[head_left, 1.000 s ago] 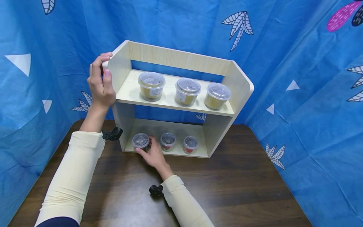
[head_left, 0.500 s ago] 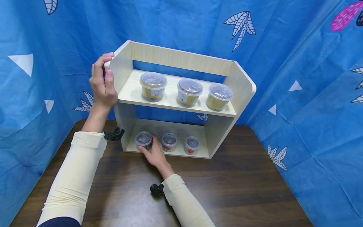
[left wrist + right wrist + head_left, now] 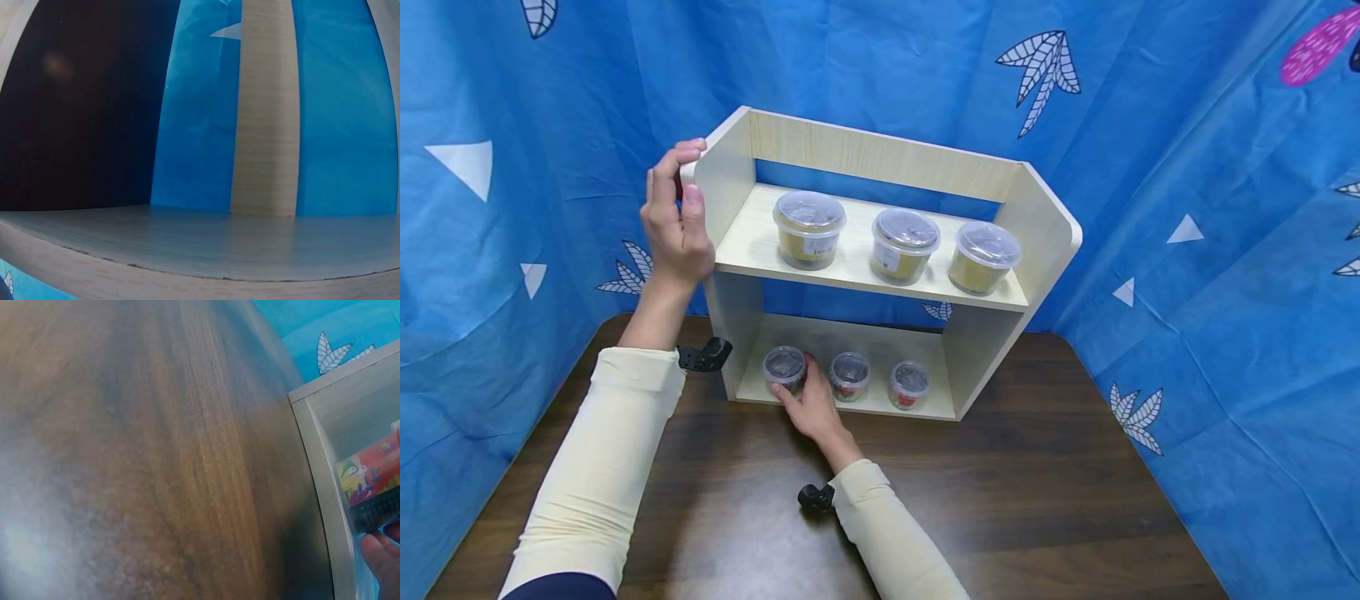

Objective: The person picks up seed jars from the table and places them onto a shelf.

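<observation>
My left hand (image 3: 677,221) grips the front edge of the left side panel of a pale wooden two-tier shelf (image 3: 880,142). On the lower tier, my right hand (image 3: 814,404) holds a small clear tub (image 3: 785,367) with a transparent lid, thumb in front and fingers on its right side. In the right wrist view, the thumb (image 3: 378,556) touches this tub's dark end, and a red printed pattern (image 3: 375,469) shows on its side. To its right stand two similar small tubs, a middle one (image 3: 850,375) and a right one (image 3: 909,385), with red showing inside.
Three larger lidded tubs with yellowish contents stand on the upper tier: left (image 3: 808,229), middle (image 3: 905,246) and right (image 3: 983,257). The shelf stands on a dark wooden table (image 3: 1037,492), with a blue patterned curtain (image 3: 880,50) behind and beside it.
The whole scene shifts slightly right in the head view. My right hand and the small tub move a little farther back on the lower tier. The left hand keeps its hold on the panel.
</observation>
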Demonstrator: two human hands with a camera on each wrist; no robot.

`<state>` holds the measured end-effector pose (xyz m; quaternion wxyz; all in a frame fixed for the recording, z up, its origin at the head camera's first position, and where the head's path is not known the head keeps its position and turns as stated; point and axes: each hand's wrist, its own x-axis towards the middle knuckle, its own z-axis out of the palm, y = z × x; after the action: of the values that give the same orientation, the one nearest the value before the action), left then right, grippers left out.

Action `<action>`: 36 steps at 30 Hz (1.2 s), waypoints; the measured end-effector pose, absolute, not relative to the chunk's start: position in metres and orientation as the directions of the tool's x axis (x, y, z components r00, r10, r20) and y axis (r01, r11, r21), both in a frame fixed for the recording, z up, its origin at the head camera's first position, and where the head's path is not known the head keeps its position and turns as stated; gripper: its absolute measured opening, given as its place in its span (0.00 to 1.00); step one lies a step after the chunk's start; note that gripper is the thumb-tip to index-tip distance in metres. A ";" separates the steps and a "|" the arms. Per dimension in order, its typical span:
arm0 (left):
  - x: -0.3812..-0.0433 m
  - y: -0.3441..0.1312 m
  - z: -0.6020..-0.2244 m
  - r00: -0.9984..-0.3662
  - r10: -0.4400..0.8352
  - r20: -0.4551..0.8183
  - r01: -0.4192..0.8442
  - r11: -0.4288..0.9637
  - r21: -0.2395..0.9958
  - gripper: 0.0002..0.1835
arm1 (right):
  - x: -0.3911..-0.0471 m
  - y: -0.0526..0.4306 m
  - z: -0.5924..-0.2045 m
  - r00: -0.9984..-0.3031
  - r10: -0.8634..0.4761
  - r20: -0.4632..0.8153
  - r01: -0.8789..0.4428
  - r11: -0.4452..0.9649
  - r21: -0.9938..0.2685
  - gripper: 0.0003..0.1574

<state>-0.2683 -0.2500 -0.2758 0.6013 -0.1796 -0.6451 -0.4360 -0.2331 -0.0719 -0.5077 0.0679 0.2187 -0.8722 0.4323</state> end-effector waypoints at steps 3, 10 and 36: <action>-0.267 -0.249 -0.274 -0.206 -0.290 0.935 0.759 0.556 0.340 0.26 | -0.233 -0.071 -0.507 -0.896 -0.319 0.309 -0.439 0.530 -0.725 0.44; -0.265 -0.246 -0.269 -0.198 -0.285 0.938 0.758 0.562 0.331 0.26 | -0.232 -0.070 -0.503 -0.901 -0.312 0.301 -0.428 0.534 -0.729 0.45; -0.250 -0.248 -0.272 -0.254 -0.251 0.934 0.673 0.647 0.357 0.25 | -0.218 -0.057 -0.475 -0.880 -0.358 0.311 -0.459 0.474 -0.751 0.57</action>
<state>-0.2499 -0.2480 -0.2724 0.5912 -0.1534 -0.6886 -0.3909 -0.2178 -0.0570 -0.4751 0.0553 0.2384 -0.8567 0.4540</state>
